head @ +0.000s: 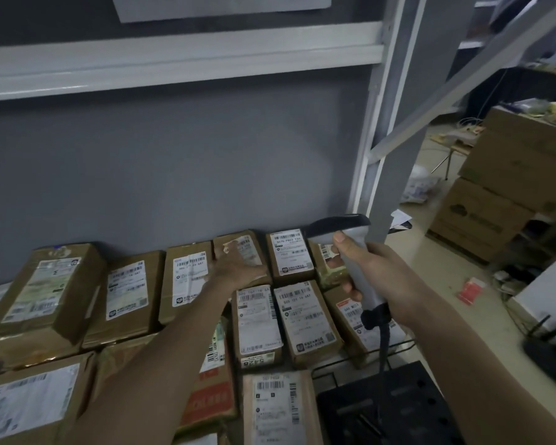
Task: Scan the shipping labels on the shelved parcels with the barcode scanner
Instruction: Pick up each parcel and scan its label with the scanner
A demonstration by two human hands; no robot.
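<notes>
Barcode scanner is gripped by right hand, fingers wrapped round its handle. Left hand is laid flat, fingers extended, on a back-row parcel.

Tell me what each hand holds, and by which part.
The right hand grips the scanner by its grey handle, below the dark head. The left hand holds nothing; it rests flat on a parcel in the back row.

The left hand is covering part of a back-row parcel and its label (print too blurred to read), while the scanner is hiding the parcel behind
</notes>
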